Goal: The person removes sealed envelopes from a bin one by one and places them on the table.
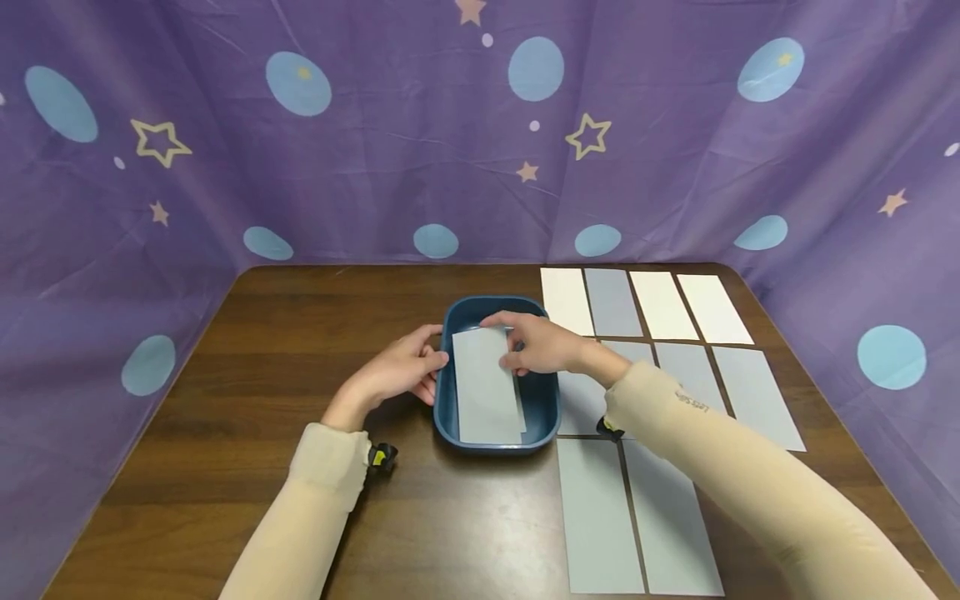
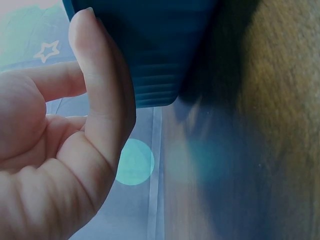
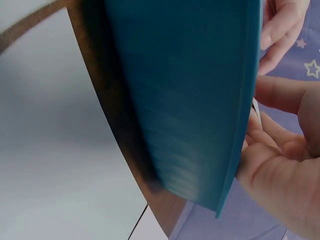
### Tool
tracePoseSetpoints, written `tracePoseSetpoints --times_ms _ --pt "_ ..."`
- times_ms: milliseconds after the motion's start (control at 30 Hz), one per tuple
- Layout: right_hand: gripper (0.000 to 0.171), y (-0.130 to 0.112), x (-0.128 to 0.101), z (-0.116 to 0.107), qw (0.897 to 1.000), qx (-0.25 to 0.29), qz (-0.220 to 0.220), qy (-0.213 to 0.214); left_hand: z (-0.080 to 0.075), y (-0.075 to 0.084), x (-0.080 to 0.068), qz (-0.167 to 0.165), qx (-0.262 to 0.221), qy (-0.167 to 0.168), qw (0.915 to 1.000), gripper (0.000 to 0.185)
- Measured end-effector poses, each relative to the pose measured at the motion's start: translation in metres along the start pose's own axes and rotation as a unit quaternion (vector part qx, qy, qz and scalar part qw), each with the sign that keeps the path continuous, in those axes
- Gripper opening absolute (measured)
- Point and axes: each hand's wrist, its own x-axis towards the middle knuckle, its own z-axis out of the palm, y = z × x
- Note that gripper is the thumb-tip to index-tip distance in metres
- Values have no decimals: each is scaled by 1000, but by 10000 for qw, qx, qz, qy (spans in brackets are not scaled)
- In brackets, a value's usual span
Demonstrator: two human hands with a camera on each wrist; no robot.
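Note:
A deep blue plastic bin (image 1: pixel 542 408) with rounded corners stands mid-table. Inside it lie pale rectangular cards (image 1: pixel 486 392), at least two overlapping, the lower one showing along the right edge. My right hand (image 1: pixel 543 342) reaches over the bin's right side and pinches the top card near its far right corner, thumb on the near side and index finger at the far edge. At the left rim my left hand (image 1: pixel 405 364) holds the bin, thumb and index finger on the edge. The left wrist view shows that thumb (image 2: pixel 97 65) against the bin's wall (image 2: pixel 155 60).
Right of the bin, several pale cards lie flat in rows: white cards (image 1: pixel 660 304) and a grey card (image 1: pixel 613 302) at the back, light grey cards (image 1: pixel 600 517) in front. The brown wooden table (image 1: pixel 262 358) ends at a purple curtain (image 1: pixel 390 167).

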Motion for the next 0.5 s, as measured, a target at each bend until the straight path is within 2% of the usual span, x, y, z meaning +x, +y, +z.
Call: tracePoseSetpoints --times_ms 100,233,367,500 --pt "69 -2 -2 2 9996 -24 -104 266 0 -1 -1 -7 1 2 10000 63" --pt "66 -3 -5 -7 9959 187 -215 861 0 -4 -1 7 -39 12 10000 63" --pt "58 -2 -22 -30 9892 536 -294 1334 1 -3 -1 66 -81 -16 9999 63" --pt "59 4 -54 -59 9840 670 -41 1653 0 0 -1 113 -114 -36 9999 62"
